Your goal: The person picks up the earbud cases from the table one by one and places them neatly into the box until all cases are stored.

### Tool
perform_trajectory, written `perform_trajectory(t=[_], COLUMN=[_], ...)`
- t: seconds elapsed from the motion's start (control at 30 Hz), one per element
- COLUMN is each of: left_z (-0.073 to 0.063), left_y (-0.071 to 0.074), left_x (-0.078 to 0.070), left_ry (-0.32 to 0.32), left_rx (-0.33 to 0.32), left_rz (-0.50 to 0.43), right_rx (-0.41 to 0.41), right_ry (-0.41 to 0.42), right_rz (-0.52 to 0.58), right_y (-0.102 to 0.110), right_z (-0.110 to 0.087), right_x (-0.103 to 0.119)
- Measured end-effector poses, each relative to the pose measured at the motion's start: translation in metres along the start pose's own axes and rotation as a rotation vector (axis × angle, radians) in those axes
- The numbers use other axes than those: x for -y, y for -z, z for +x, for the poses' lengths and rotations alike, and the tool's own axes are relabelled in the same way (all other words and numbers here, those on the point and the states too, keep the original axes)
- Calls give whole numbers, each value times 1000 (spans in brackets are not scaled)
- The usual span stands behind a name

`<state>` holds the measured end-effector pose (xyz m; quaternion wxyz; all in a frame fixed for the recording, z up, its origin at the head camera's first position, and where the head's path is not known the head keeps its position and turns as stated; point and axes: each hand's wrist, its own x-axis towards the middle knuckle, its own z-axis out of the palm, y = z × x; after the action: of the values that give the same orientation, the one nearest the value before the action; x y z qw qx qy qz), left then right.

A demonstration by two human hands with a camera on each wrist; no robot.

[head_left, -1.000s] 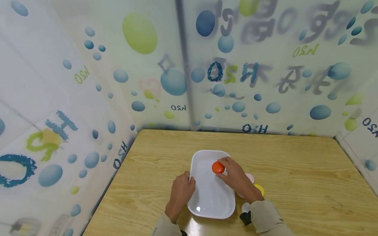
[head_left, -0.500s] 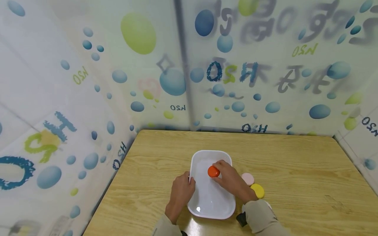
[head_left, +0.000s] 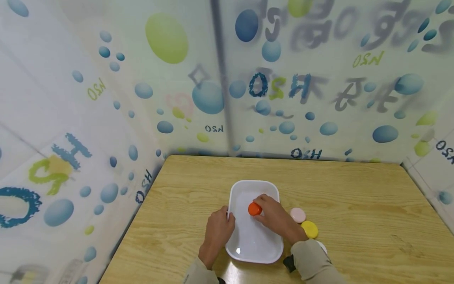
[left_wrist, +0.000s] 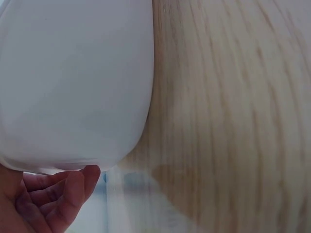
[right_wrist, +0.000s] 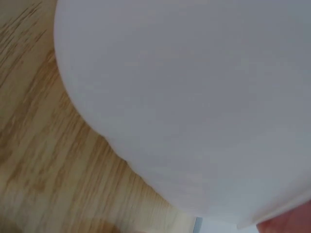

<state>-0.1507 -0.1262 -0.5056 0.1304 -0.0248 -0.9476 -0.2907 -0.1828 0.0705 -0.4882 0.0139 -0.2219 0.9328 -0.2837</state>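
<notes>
On the left side of the white tray [head_left: 248, 240], my left hand [head_left: 218, 232] grips the rim. Its curled fingers [left_wrist: 68, 194] show below the tray's edge in the left wrist view. My right hand [head_left: 276, 217] is over the tray and pinches a round, glossy red-orange piece [head_left: 254, 209] between thumb and fingers. Whether that piece touches the tray's bottom I cannot tell. The tray's outer wall [right_wrist: 184, 97] fills most of the right wrist view, where the right hand's hold is hidden.
To the right of the tray lie a pink disc [head_left: 298, 215], a yellow disc [head_left: 309, 229] and a white round piece [head_left: 322, 247] partly under the right sleeve. The wooden table [head_left: 372, 205] meets a printed wall [head_left: 319, 102] at the back.
My right hand has moved left and slightly nearer over the tray with the red-orange piece, uncovering the pink and yellow discs. The left hand has stayed on the rim.
</notes>
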Motion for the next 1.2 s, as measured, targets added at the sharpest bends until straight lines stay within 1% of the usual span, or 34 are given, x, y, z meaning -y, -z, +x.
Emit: perform_trajectory(t=[0.13, 0.27, 0.47, 0.63, 0.77, 0.9, 1.2], left_z=[0, 0, 0, 0, 0, -1, 0], left_y=[0, 0, -1, -1, -1, -2, -1], left_x=[-1, -1, 0, -1, -1, 0, 0], left_ry=[9, 5, -6, -2, 3, 19, 11], left_rx=[6, 2, -13, -11, -6, -2, -7], left_rz=[1, 1, 7, 5, 0, 2, 6], right_rx=[34, 35, -12, -95, -171, -207, -192], right_ry=[-37, -76, -84, -126, -127, -119, -225], right_rz=[15, 43, 22, 36, 24, 15, 15], right_y=[2, 4, 10, 19, 29, 35, 44], right_z=[1, 0, -1, -3, -7, -13, -29], right_x=[1, 1, 4, 2, -5, -17, -40])
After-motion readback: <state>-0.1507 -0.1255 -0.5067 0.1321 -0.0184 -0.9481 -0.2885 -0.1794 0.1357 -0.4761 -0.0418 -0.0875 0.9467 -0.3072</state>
